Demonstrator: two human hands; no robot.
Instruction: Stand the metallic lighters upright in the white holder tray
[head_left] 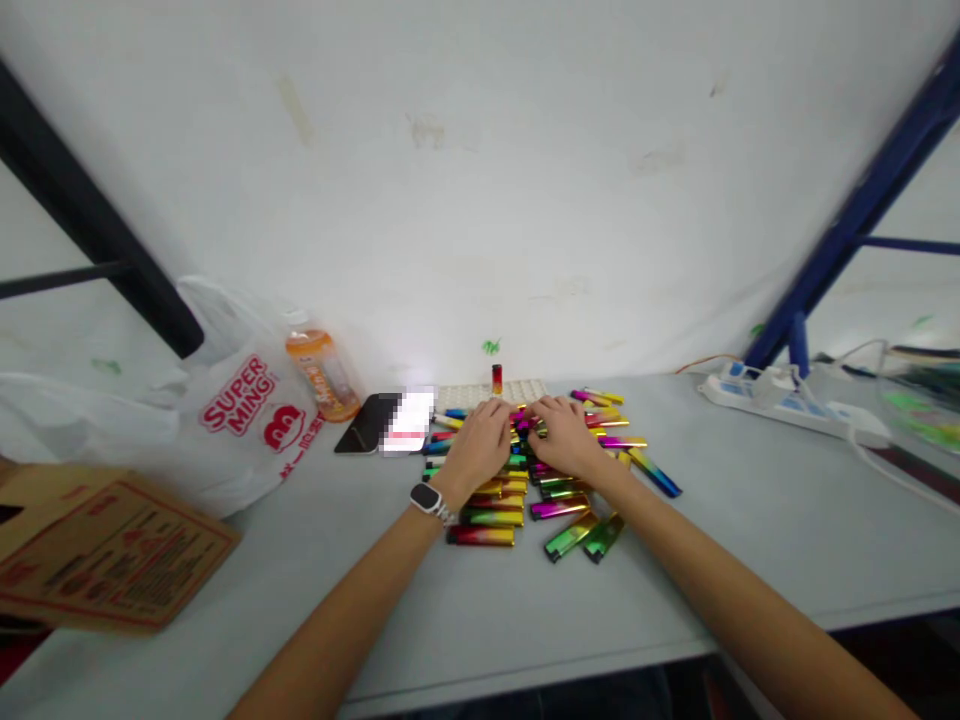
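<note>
Many shiny lighters in red, yellow, green, blue and magenta lie on the grey table. My left hand (484,438), with a watch (427,498) on its wrist, reaches over the left part of the pile. Its fingers are bent down and close together; what they hold is hidden. Close beside it, my right hand (566,436) has thumb and fingers curled around a magenta lighter (523,422). Below the hands, a red-yellow lighter (480,537) lies in a column of lighters, and a green lighter (571,535) lies slanted. One red lighter (496,378) stands upright behind the hands.
A cream gridded tray (529,390) sits against the wall. Left are a phone (367,424), an orange drink bottle (324,370), a white plastic bag (247,410) and a cardboard box (112,550). A power strip (795,405) with cables lies right, near a blue metal post (862,210).
</note>
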